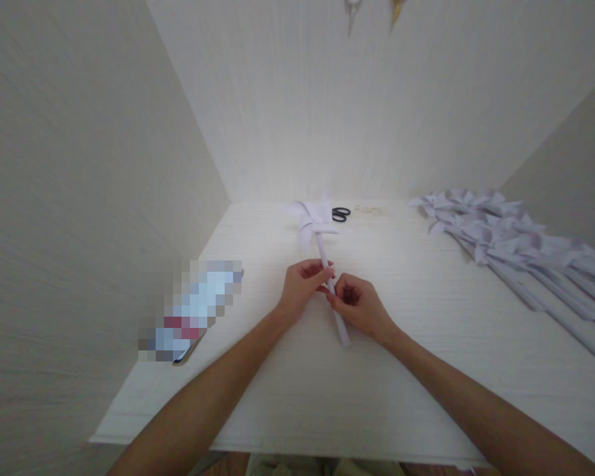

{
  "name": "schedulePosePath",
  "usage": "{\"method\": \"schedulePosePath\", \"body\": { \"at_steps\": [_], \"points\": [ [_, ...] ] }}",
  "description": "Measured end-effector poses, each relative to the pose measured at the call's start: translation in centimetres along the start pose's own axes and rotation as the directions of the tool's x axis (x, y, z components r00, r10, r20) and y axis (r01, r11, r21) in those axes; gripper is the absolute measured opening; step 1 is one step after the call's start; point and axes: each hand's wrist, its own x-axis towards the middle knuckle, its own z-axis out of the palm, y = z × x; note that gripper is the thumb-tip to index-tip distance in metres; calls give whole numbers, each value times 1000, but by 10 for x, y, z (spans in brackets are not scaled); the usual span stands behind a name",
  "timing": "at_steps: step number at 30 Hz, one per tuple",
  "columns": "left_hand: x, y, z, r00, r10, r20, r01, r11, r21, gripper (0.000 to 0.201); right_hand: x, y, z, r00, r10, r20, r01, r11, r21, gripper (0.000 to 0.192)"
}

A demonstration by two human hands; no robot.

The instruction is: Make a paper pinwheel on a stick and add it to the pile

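Observation:
A white paper pinwheel (322,246) is held over the middle of the table, its folded blades pointing away from me and its rolled paper stick slanting down toward me. My left hand (305,284) grips the stick from the left, a little below the blades, with the thumb lying along it. Just lower, my right hand (357,303) pinches the same stick between thumb and fingers from the right. The stick's bottom end sticks out below both hands. Behind the blades lie black-handled scissors (340,214), their blades hidden by the pinwheel.
Several white paper pinwheels (515,241) lie piled along the table's right side. At the left, a pixelated flat device (198,311) rests near the wall. Small brownish bits (371,211) lie by the back wall. White walls enclose the white table (277,410) on three sides.

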Motion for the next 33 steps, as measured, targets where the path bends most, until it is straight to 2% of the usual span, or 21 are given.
{"method": "schedulePosePath", "body": {
  "at_steps": [3,12,22,33],
  "points": [
    [0,1,2,1000,7,4,-7,998,56,21,0,-1,0,1000,2,-24,-2,1000,-16,21],
    [0,0,1,1000,2,12,-4,988,155,25,0,0,1,999,-17,-31,14,996,-84,20],
    [1,-4,-1,998,39,56,-49,979,199,23,0,0,2,999,-36,1,36,996,-85,20],
    [1,-5,0,999,48,20,-52,973,225,21,1,0,3,999,-35,8,35,997,-67,19]
  ]
}}
